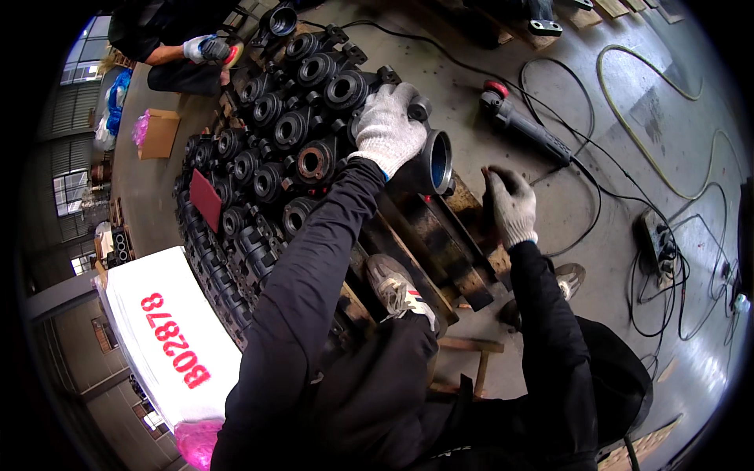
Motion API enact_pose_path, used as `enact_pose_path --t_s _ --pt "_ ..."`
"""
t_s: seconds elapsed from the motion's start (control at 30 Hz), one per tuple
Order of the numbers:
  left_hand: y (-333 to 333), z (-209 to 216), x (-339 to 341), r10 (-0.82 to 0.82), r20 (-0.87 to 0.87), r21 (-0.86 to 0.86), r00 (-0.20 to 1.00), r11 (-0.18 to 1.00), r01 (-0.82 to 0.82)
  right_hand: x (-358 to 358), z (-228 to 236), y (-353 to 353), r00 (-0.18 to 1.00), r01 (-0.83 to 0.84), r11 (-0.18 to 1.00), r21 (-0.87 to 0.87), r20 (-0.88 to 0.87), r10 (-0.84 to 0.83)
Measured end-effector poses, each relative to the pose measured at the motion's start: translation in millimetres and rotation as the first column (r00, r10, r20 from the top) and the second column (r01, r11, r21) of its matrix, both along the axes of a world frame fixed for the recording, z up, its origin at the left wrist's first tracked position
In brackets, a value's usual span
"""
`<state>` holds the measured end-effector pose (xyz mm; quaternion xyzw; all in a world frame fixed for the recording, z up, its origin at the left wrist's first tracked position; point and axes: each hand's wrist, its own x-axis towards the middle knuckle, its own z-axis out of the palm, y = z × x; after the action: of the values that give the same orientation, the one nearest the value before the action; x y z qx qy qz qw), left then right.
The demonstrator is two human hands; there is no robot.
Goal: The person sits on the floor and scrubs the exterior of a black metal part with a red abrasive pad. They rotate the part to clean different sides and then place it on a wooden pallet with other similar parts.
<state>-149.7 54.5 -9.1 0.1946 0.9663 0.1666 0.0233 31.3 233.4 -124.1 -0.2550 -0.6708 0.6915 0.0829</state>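
My left hand (390, 129), in a white knit glove, is closed over the top of a black cast metal cylinder housing (428, 161). The housing's round open end, with a bright machined rim and bluish bore, faces right. Just right of it, apart from the housing, my gloved right hand (512, 206) hovers with its fingers loosely bent and slightly apart. Its fingertips look dark and stained, and no held thing shows. Left of my left hand, rows of similar black castings with ring ends (316, 71) are stacked closely; one ring (312, 162) looks rusty.
An angle grinder (526, 129) lies on the floor at right, among cables and a hose (628, 118). A power strip (658, 239) is farther right. A dark red sheet (206, 200) rests on the castings. Another person's gloved hand (206, 49) holds a power tool at far left.
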Motion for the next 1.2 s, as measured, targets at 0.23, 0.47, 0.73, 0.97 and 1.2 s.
enact_pose_path --t_s 0.23,0.47,0.73,0.97,1.2 --pt "3.2 -4.1 -4.8 -0.009 0.015 0.003 1.000 1.000 0.009 -68.6 31.7 -3.6 0.985 -0.122 0.915 0.385 -0.068 0.160" --pt "-0.7 -2.0 -1.8 -0.013 0.009 0.064 1.000 0.998 0.013 -90.5 44.4 -6.9 0.928 -0.142 0.709 0.690 -0.156 0.337" --pt "-17.5 -5.8 0.8 -0.045 -0.014 0.110 0.999 0.993 0.046 -98.5 47.6 -6.5 0.837 -0.117 0.517 0.848 -0.196 0.511" --pt "-40.0 -7.6 20.4 -0.045 -0.111 0.170 0.993 0.983 0.064 -83.9 40.7 -22.2 0.898 -0.269 0.710 0.651 -0.096 0.429" --pt "-53.9 -6.7 41.4 -0.045 -0.191 0.225 0.981 0.970 0.088 -74.1 37.4 -27.0 0.896 -0.433 0.864 0.256 0.231 0.380"
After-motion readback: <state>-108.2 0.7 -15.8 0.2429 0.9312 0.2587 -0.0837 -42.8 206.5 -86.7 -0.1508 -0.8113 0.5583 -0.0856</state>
